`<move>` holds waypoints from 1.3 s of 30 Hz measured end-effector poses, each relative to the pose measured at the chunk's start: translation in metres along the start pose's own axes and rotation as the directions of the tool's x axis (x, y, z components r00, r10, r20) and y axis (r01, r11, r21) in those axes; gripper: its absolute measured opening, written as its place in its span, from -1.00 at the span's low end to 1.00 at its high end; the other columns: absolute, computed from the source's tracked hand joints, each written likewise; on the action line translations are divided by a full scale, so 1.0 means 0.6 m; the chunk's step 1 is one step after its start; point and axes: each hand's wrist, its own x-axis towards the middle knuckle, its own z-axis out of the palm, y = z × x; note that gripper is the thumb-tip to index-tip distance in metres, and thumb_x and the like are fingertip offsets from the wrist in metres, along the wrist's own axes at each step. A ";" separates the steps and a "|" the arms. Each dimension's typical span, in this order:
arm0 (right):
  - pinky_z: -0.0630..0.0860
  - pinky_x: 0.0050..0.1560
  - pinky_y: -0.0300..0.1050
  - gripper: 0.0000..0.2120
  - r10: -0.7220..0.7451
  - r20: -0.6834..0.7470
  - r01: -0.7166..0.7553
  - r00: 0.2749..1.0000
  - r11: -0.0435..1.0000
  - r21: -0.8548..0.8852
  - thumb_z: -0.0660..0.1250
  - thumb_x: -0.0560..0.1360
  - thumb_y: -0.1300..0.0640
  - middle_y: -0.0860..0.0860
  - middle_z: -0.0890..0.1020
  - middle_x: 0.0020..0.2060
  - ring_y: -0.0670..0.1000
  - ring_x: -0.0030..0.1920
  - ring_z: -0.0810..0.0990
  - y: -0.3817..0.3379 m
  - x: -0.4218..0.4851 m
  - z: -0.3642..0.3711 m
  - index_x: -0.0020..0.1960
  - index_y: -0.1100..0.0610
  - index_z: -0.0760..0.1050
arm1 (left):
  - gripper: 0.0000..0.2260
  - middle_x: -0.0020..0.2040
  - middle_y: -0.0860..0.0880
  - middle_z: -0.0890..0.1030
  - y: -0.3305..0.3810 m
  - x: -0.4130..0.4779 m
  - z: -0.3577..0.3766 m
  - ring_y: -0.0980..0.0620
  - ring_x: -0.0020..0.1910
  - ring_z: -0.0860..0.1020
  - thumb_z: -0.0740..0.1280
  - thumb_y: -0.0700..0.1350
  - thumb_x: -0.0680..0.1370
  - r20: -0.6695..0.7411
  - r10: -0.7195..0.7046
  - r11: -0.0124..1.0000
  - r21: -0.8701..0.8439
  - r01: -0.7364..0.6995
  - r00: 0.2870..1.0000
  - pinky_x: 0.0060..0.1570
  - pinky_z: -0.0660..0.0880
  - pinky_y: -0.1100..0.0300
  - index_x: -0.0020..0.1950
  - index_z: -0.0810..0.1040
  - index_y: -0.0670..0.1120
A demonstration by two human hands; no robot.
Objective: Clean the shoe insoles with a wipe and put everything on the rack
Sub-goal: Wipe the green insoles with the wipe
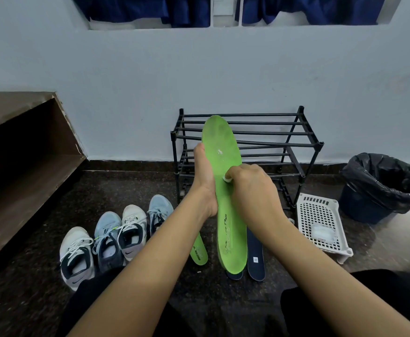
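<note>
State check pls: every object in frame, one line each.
Held green insole, upright, left hand gripping its edge.
Wipe, pinched in right hand, pressed on that insole.
Other green insole, on floor.
Navy insoles, on floor.
Shoes, four, rowed on floor.
Rack, upright by wall.
Bin, open, bag-lined.
White basket, holds a packet.
</note>
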 end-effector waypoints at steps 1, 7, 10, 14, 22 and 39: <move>0.47 -0.07 -0.03 -0.73 0.013 -0.010 -0.014 1.000 1.000 -0.003 0.14 0.51 0.33 0.07 0.56 0.02 0.12 0.09 0.44 0.002 0.002 -0.001 0.12 0.18 0.51 | -0.48 -0.42 -0.02 0.46 -0.002 -0.001 0.002 0.01 -0.48 0.40 0.00 0.30 0.53 0.008 -0.006 1.000 0.002 0.006 1.000 -0.40 0.29 0.24 -0.36 0.43 -0.05; 0.48 -0.10 -0.03 -0.74 0.031 -0.031 -0.031 0.999 1.000 -0.002 0.15 0.50 0.35 0.10 0.58 -0.03 0.13 0.02 0.47 0.004 0.001 -0.001 0.10 0.20 0.53 | -0.51 -0.40 -0.03 0.47 -0.001 -0.001 0.008 0.00 -0.42 0.40 0.01 0.27 0.53 0.021 -0.017 1.000 -0.004 0.017 1.000 -0.36 0.28 0.20 -0.33 0.44 -0.06; 0.46 -0.07 -0.03 -0.71 0.016 0.012 -0.016 1.000 1.000 0.001 0.15 0.50 0.36 0.10 0.57 0.02 0.13 0.06 0.48 -0.005 -0.011 0.005 0.14 0.18 0.52 | -0.45 -0.30 -0.11 0.54 0.001 0.005 0.001 -0.06 -0.35 0.47 0.01 0.29 0.53 -0.004 0.006 1.000 -0.014 -0.006 1.000 -0.31 0.36 0.18 -0.26 0.52 -0.11; 0.48 -0.07 -0.02 -0.70 0.003 0.019 -0.003 1.000 1.000 0.031 0.14 0.51 0.35 0.08 0.58 0.03 0.13 0.06 0.49 -0.002 -0.014 0.010 0.13 0.15 0.54 | -0.43 -0.21 -0.15 0.54 0.000 0.007 -0.002 -0.09 -0.26 0.50 0.01 0.32 0.51 -0.010 0.014 0.999 -0.029 -0.014 1.000 -0.26 0.40 0.13 -0.19 0.53 -0.13; 0.50 -0.10 0.02 -0.73 0.022 -0.079 -0.016 0.997 0.997 0.075 0.17 0.48 0.34 0.12 0.60 -0.05 0.18 -0.02 0.52 0.014 0.001 0.007 0.07 0.19 0.57 | -0.47 -0.46 0.00 0.44 -0.015 -0.005 0.015 0.02 -0.50 0.40 0.02 0.32 0.53 0.046 -0.050 0.999 0.015 0.049 0.998 -0.40 0.28 0.23 -0.40 0.43 -0.04; 0.51 -0.06 0.05 -0.73 0.013 -0.054 -0.004 0.998 0.986 0.167 0.19 0.49 0.33 0.11 0.62 -0.05 0.18 -0.03 0.54 -0.001 -0.012 0.010 0.06 0.15 0.60 | -0.64 -0.48 0.02 0.33 -0.004 0.003 -0.002 0.05 -0.52 0.28 0.05 0.09 0.51 -0.009 0.019 0.997 -0.074 -0.019 1.000 -0.47 0.19 0.26 -0.43 0.29 -0.04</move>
